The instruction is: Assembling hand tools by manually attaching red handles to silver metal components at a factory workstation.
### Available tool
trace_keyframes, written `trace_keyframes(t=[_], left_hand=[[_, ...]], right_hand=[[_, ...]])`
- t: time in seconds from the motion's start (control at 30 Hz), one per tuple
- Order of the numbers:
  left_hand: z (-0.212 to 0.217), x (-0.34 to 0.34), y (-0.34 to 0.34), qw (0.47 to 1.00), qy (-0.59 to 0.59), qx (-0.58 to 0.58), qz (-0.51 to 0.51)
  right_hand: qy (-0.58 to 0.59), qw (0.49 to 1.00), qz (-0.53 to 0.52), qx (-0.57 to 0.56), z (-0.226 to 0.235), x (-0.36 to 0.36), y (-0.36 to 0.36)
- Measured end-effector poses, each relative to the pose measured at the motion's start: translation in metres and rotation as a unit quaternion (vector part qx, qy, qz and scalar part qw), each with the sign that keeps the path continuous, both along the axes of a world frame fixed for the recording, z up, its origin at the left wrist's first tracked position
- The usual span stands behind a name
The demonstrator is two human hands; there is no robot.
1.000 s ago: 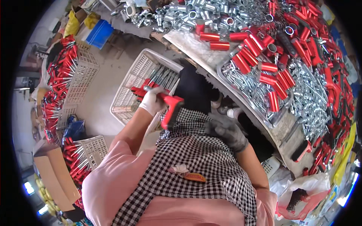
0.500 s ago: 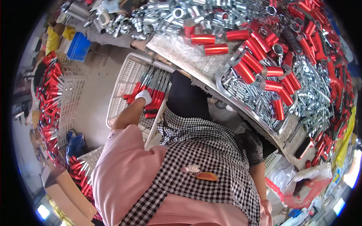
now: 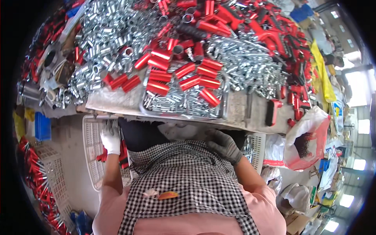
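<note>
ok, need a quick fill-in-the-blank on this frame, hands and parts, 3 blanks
1. The left hand wears a ____ glove and reaches into the white plastic lattice basket.
2. The right hand, in a dark grey glove, rests on the ____-patterned black-and-white apron.
3. The short glossy cylindrical metal sleeves lying in the shallow metal tray on the workbench are coloured ____.

Missing words: white; checked; red

Table edge (image 3: 188, 117) crowding both hands

A workbench (image 3: 125, 102) bears red tubes (image 3: 188, 76) and silver metal fittings (image 3: 105, 31)
</note>
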State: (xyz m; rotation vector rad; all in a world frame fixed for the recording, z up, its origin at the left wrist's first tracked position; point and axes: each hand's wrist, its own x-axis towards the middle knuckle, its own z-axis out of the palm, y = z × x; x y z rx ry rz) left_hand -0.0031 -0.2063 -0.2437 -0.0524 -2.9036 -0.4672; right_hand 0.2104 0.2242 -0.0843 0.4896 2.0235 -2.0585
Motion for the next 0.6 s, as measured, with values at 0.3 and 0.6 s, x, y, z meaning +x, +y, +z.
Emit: trace_keyframes(t=[0.3, 0.6], left_hand=[[0.209, 0.033, 0.168, 0.863, 0.259, 0.248, -0.355], [0.224, 0.056, 0.231, 0.797, 0.147, 0.278, -0.516]], right_hand=[[0.161, 0.943, -0.046, 0.286, 0.113, -0.092, 0.079], [-0.138, 0.65, 0.031, 0.747, 0.116, -0.223, 0.192]])
